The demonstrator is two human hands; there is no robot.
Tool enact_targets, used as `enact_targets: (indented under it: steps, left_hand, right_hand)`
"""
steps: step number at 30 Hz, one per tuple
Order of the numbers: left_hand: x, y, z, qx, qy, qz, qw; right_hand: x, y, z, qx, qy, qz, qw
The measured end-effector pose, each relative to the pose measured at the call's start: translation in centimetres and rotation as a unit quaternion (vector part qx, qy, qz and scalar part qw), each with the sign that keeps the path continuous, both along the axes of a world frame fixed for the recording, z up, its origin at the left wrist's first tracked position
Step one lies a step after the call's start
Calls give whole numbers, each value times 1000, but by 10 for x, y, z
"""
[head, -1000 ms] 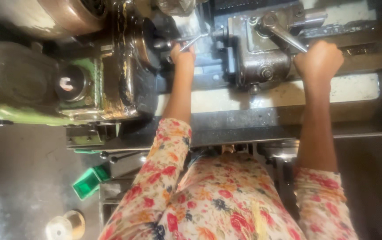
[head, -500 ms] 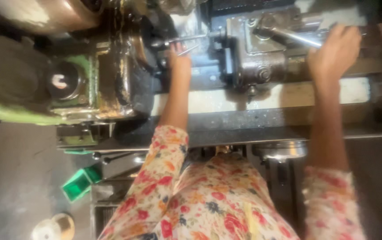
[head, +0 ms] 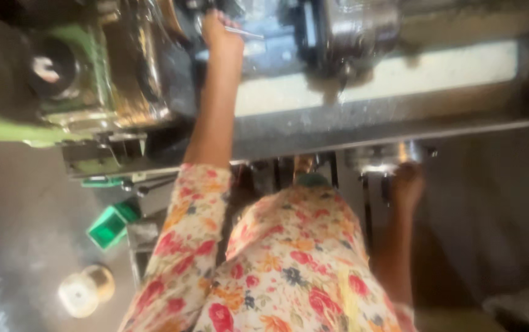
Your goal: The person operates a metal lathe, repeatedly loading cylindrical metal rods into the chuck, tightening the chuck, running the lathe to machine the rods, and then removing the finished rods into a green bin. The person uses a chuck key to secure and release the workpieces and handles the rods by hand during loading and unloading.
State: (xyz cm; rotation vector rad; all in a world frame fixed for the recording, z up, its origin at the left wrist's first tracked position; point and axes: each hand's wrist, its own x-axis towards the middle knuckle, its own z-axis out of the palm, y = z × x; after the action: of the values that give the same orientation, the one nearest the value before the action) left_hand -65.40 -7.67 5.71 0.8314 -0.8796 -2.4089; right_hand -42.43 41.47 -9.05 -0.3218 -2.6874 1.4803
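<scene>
I stand at a metal lathe point(head: 369, 117), seen from above and blurred. My left hand point(head: 218, 32) reaches to the top of the view, close to the chuck area, and is closed on a thin metal rod point(head: 244, 32) that sticks out to the right. My right hand point(head: 409, 184) is low, under the front edge of the bed, with its fingers curled at a round metal handwheel point(head: 380, 157). A shiny metal carriage block point(head: 350, 31) sits on the bed to the right of my left hand. My floral sleeves and clothing fill the lower middle.
The green and brown headstock point(head: 86, 67) stands at the left. A small green box point(head: 110, 224) and a pale round spool point(head: 83, 289) lie on the grey floor at lower left. Metal brackets and legs hang under the bed.
My right hand has left the carriage on top of the bed and dropped to the handwheel below the front edge. My left hand has stayed up by the chuck with the rod.
</scene>
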Motion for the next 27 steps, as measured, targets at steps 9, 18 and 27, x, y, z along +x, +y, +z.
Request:
enact_targets:
  steps: [9,18,27]
  left_hand:
    - [285,-4,84,-259,-155,98,948]
    - [555,-21,-9,-87,-240,302,919]
    - [552,8,-58,79,-261,218,937]
  right_hand:
    - [-44,-147,-29,186,79,307,930]
    - [-61,-171,-25,349,-41,297,888]
    - [-11,-161,-48,330,15,295,896]
